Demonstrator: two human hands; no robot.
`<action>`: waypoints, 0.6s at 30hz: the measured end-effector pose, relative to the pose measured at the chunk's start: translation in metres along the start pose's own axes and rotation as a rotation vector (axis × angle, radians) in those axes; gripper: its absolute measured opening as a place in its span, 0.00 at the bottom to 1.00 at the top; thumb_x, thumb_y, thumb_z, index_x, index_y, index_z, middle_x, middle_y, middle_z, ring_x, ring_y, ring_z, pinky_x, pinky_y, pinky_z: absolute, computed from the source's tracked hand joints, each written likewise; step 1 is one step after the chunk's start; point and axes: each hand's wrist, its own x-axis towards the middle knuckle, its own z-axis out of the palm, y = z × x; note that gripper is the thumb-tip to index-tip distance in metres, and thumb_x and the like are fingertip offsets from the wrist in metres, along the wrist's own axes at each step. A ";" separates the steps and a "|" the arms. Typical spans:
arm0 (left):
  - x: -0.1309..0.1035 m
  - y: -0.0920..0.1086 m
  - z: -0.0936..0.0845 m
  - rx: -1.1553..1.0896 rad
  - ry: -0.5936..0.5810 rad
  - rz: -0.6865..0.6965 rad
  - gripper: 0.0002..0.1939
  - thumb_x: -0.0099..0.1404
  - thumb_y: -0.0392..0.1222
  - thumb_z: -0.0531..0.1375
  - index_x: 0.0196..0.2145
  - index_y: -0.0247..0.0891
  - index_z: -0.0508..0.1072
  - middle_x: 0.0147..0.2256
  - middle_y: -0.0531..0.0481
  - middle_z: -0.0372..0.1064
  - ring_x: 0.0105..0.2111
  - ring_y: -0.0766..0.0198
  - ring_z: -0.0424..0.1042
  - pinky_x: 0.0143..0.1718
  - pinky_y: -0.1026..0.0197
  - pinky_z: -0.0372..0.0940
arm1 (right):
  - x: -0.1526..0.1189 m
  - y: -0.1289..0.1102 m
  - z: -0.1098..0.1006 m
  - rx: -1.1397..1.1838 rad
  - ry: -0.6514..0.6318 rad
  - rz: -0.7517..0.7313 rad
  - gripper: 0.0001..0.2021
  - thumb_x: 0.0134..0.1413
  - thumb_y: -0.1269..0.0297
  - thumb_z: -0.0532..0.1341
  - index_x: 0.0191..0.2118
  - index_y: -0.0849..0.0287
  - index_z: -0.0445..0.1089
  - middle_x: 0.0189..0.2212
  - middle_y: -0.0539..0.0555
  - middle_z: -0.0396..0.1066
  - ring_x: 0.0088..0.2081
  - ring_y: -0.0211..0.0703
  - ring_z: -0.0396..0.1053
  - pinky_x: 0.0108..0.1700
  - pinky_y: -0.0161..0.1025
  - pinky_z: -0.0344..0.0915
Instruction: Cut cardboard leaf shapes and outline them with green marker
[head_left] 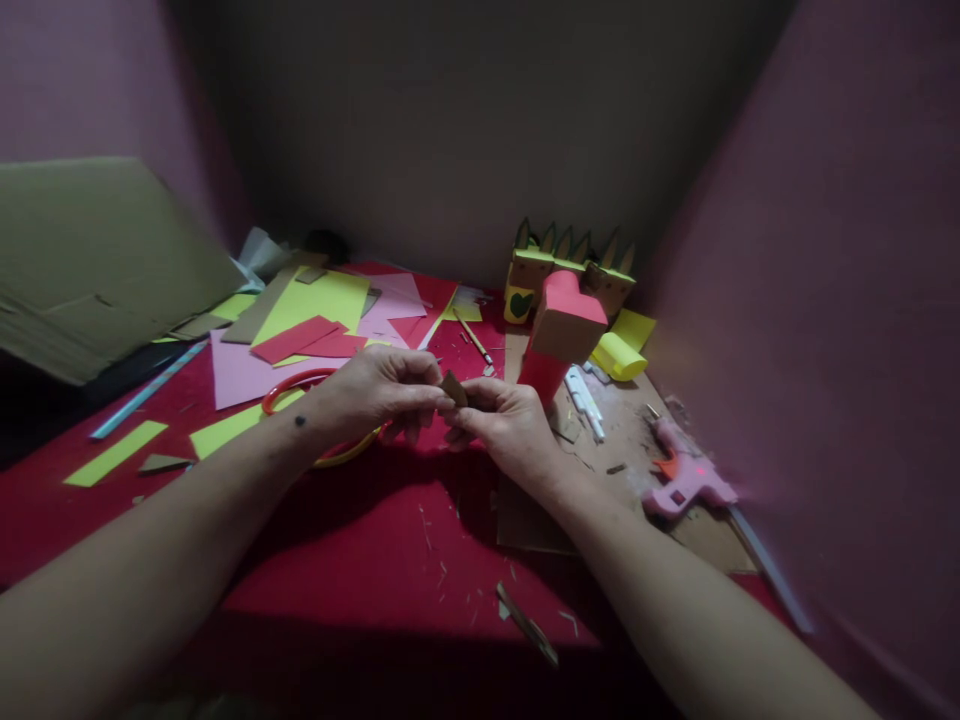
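Over the middle of the red table, a small brown cardboard piece (453,388) is pinched between the fingertips of both hands. My left hand (394,388) grips its left side, fingers closed. On the other side, my right hand (510,415) is also closed on it with thumb and fingers. Under my left wrist lies a red and yellow looped object (289,380), partly hidden by the arm. Just beyond my right hand stands a red and brown cardboard form (566,325) with a box-like top.
Pink, red and yellow paper sheets (319,295) lie at the back left, near a large cardboard panel (97,250). At the right are a pink glue gun (686,470), a white cutter-like tool (585,402) and a yellow paper roll (619,357). A spiked cardboard piece (529,270) stands behind.
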 end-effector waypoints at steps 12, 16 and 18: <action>-0.001 -0.006 -0.003 -0.121 -0.042 0.008 0.10 0.58 0.46 0.72 0.33 0.40 0.78 0.21 0.55 0.74 0.19 0.66 0.72 0.20 0.66 0.66 | -0.001 -0.009 -0.006 0.138 -0.037 0.106 0.16 0.36 0.62 0.81 0.30 0.58 0.77 0.24 0.47 0.79 0.23 0.41 0.78 0.27 0.38 0.79; 0.002 -0.011 -0.007 -0.159 -0.050 0.037 0.12 0.56 0.45 0.74 0.36 0.39 0.79 0.23 0.54 0.76 0.21 0.67 0.72 0.21 0.67 0.67 | 0.002 -0.007 -0.007 0.163 -0.039 0.109 0.19 0.34 0.61 0.83 0.30 0.59 0.76 0.25 0.48 0.80 0.23 0.41 0.79 0.27 0.38 0.79; 0.003 -0.012 -0.006 -0.180 -0.040 0.050 0.13 0.55 0.44 0.75 0.36 0.39 0.80 0.25 0.54 0.76 0.22 0.67 0.71 0.22 0.67 0.67 | 0.002 -0.006 -0.007 0.160 -0.038 0.093 0.18 0.35 0.61 0.83 0.30 0.58 0.77 0.26 0.48 0.80 0.23 0.41 0.79 0.28 0.39 0.80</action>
